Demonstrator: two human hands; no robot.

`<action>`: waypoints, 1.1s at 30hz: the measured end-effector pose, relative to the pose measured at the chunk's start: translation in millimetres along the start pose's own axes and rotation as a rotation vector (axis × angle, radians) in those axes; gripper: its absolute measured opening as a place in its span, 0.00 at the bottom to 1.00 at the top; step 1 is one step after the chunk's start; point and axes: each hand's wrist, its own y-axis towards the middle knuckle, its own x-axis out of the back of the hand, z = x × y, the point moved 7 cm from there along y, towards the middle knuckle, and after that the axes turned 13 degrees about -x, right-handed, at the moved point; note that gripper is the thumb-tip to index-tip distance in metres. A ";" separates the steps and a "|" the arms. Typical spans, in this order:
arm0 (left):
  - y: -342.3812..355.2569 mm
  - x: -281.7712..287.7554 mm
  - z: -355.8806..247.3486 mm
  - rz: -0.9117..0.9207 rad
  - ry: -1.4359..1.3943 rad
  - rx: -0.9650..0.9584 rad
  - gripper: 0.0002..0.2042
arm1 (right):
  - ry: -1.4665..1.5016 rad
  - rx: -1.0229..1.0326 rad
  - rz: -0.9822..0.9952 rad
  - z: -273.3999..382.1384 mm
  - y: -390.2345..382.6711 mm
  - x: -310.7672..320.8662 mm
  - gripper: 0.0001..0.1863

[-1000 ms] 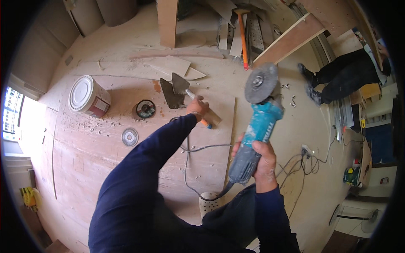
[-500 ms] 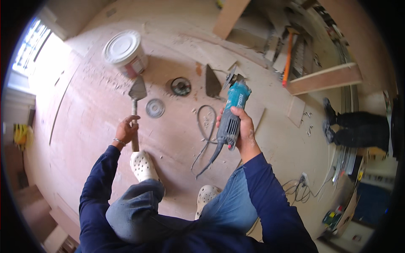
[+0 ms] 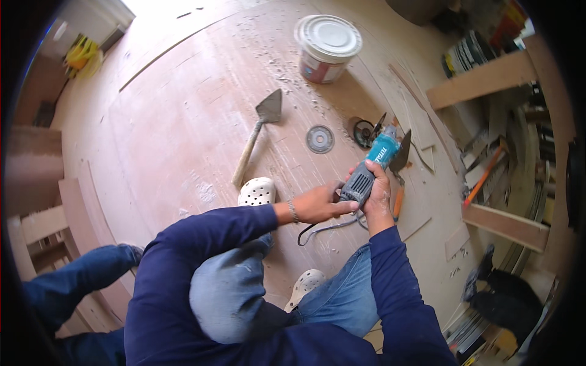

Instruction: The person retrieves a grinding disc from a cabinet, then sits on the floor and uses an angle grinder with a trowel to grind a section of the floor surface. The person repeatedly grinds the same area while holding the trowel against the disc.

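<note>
A teal and dark grey angle grinder [image 3: 370,168] is held over the floor, its disc end pointing away from me. My right hand [image 3: 379,186] wraps around its grey body. From the left, my left hand [image 3: 318,203] grips the rear end, thumb near the cord side; some of its fingers are hidden behind the tool. On the floor to the left lies a trowel [image 3: 269,107] with a wooden handle. A flat grey disc [image 3: 320,139] lies between it and the grinder. Behind the grinder's head is a dark round disc-like part [image 3: 362,132], and a second dark trowel blade [image 3: 401,152] is partly covered.
A lidded white bucket [image 3: 328,46] stands at the far side, with crumbs of debris around it. Wooden boards [image 3: 506,226] and an orange-handled tool [image 3: 485,175] are at the right. Other people's legs show at left [image 3: 79,283] and right [image 3: 503,305].
My left hand has let go of the trowel, now on the floor, and moved right onto the grinder's rear. The view has swung left, and the grinder sits nearer the floor items in it.
</note>
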 end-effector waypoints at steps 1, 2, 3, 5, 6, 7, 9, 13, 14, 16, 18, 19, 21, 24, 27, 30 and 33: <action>-0.4 -3.7 0.9 -0.052 -0.139 0.098 0.39 | -0.010 -0.010 0.001 -1.9 4.9 -1.9 0.20; 0.7 -1.1 5.0 -0.052 -0.137 0.094 0.38 | -0.019 -0.039 -0.026 -4.4 8.7 -3.1 0.19; 1.0 2.3 9.5 -0.050 -0.134 0.089 0.36 | -0.039 -0.051 -0.013 -6.9 12.0 -5.9 0.19; -2.6 3.8 15.2 -0.064 -0.160 0.060 0.33 | -0.065 -0.072 0.005 -13.0 17.8 -8.7 0.19; -3.9 4.1 17.5 -0.063 -0.173 0.046 0.32 | -0.080 -0.090 0.005 -15.4 21.0 -10.1 0.19; -4.4 6.1 20.9 -0.065 -0.175 0.048 0.31 | -0.086 -0.104 0.006 -17.4 25.4 -12.1 0.19; -5.7 8.8 28.8 -0.070 -0.181 0.053 0.28 | -0.099 -0.134 0.008 -21.0 32.0 -18.0 0.17; -10.6 16.4 47.7 -0.035 -0.046 0.002 0.31 | -0.294 -0.063 -0.025 -24.4 43.1 -34.3 0.16; -10.2 19.1 54.7 -0.044 0.018 -0.061 0.32 | -0.329 -0.040 -0.038 -25.2 49.8 -32.3 0.15; -13.4 41.0 47.0 0.134 0.010 0.028 0.37 | -0.445 0.121 -0.094 -17.9 41.7 -49.2 0.21; -26.3 106.4 85.7 -0.331 0.307 0.058 0.36 | -0.737 0.312 -0.153 -15.4 41.1 -58.9 0.25; -47.6 147.6 96.4 -0.666 0.580 0.088 0.33 | -0.877 0.414 -0.180 -14.8 44.0 -63.7 0.28; -84.4 190.5 107.1 -0.936 0.880 0.249 0.28 | -1.185 0.532 -0.284 -10.0 51.1 -65.0 0.38; -106.9 207.6 147.3 -0.772 0.942 0.478 0.23 | -1.446 0.614 -0.352 -12.4 54.1 -101.4 0.45; -110.1 210.4 159.1 -0.761 0.869 0.453 0.20 | -1.561 0.741 -0.329 -8.1 71.6 -123.1 0.43; -120.2 216.3 146.1 -0.809 0.763 0.422 0.16 | -1.701 0.699 -0.400 -4.0 85.3 -141.7 0.44; -128.2 216.0 142.8 -0.826 0.773 0.418 0.16 | -1.789 0.697 -0.421 -2.3 106.6 -152.8 0.45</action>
